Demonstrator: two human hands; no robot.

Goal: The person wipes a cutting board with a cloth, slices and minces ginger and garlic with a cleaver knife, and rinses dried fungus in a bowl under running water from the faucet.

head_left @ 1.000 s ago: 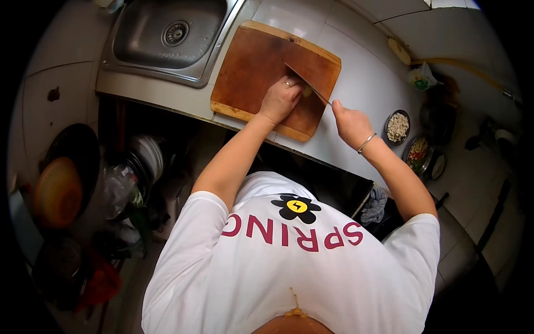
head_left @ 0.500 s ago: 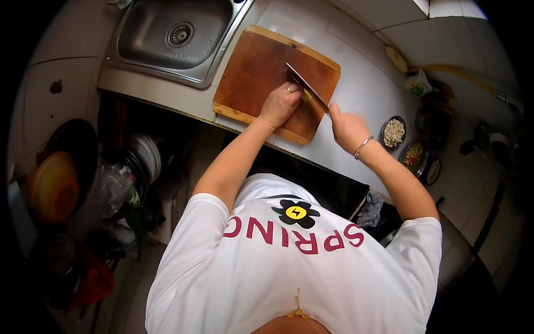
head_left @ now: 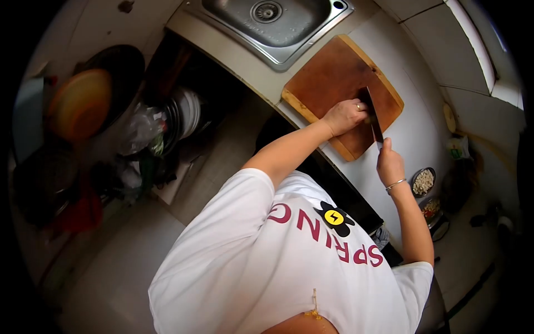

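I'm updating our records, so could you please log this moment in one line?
left hand: at cutting board, beside knife, hold unclear | right hand: gripping knife by handle | sink: beside cutting board

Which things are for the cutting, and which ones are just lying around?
For the cutting:
brown rectangular wooden board, under the left hand
straight metal-bladed knife, in the right hand
perhaps the small white chopped pieces

Just lying around, it seems:
round orange bowl-shaped container
whitish round dishes
crumpled grey cloth
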